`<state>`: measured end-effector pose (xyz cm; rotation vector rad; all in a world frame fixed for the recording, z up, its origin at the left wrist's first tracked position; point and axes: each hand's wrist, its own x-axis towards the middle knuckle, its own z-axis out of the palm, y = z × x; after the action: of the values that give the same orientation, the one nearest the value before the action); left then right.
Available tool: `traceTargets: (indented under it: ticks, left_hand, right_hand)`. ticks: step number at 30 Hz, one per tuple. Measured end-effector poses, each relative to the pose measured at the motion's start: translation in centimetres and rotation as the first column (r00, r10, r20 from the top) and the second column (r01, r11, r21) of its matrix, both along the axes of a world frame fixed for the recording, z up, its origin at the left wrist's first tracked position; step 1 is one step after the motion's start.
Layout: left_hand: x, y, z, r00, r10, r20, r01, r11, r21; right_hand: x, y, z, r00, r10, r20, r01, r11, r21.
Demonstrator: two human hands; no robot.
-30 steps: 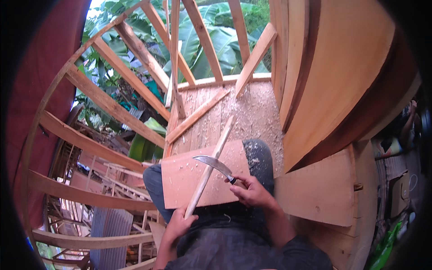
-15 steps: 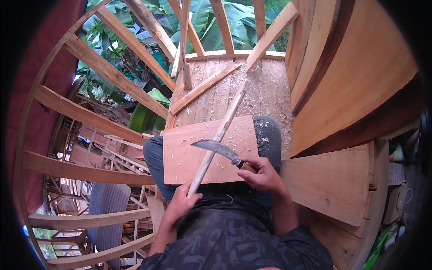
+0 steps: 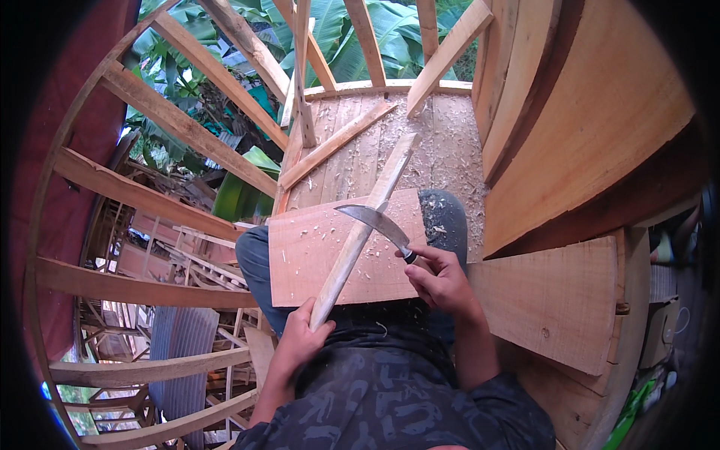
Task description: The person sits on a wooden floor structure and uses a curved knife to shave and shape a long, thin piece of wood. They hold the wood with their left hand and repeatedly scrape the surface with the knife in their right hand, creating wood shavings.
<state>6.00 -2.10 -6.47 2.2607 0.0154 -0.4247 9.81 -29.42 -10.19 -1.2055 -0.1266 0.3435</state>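
Observation:
My left hand (image 3: 301, 339) is closed around the near end of a long pale wooden stick (image 3: 341, 262), which slants away from me to the upper right. In my right hand (image 3: 441, 279) is a knife (image 3: 377, 222) with a curved blade and a dark handle, mostly covered by my fingers. The blade lies across the middle of the stick, its tip pointing left. Beneath both, a flat wooden board (image 3: 300, 259) rests over my legs, with several shavings scattered on it.
Plank flooring (image 3: 446, 157) strewn with shavings lies ahead, with a loose wooden strip (image 3: 341, 145) on it. Slatted wooden railing (image 3: 150, 195) curves round the left. A plank bench (image 3: 551, 304) stands at my right, below curved wooden panels (image 3: 592, 112).
The knife has moved up along the stick, away from me, and its blade is angled more steeply. The stick has rolled, showing a broader, flat pale face.

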Motion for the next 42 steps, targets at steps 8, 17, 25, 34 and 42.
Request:
traceTargets:
  ticks: [8,17,25,34,42]
  left_hand:
    - [-0.3,-0.4,0.3,0.996,0.026,0.088,-0.031,0.998,0.059]
    - [0.2,-0.3,1.2,1.0,0.014,0.008,-0.013,0.999,-0.047]
    - [-0.6,-0.7,1.0,0.999,-0.039,-0.033,0.035,0.994,-0.108]
    - [0.1,-1.0,2.4,0.999,-0.015,0.044,0.014,1.0,0.027]
    - [-0.3,-0.4,1.9,0.996,0.014,0.086,-0.018,0.998,0.056]
  right_hand:
    - [0.1,0.2,-0.2,0.987,-0.159,0.029,0.16,0.987,-0.03]
    - [-0.8,3.0,-0.2,0.789,-0.442,0.426,0.585,0.753,-0.303]
    - [0.0,0.8,-1.0,0.719,-0.554,0.419,0.678,0.691,-0.251]
    - [-0.8,2.2,-1.0,0.915,-0.352,0.197,0.378,0.919,-0.112]
    - [0.1,-0.4,0.2,0.892,-0.447,0.07,0.442,0.894,0.081]
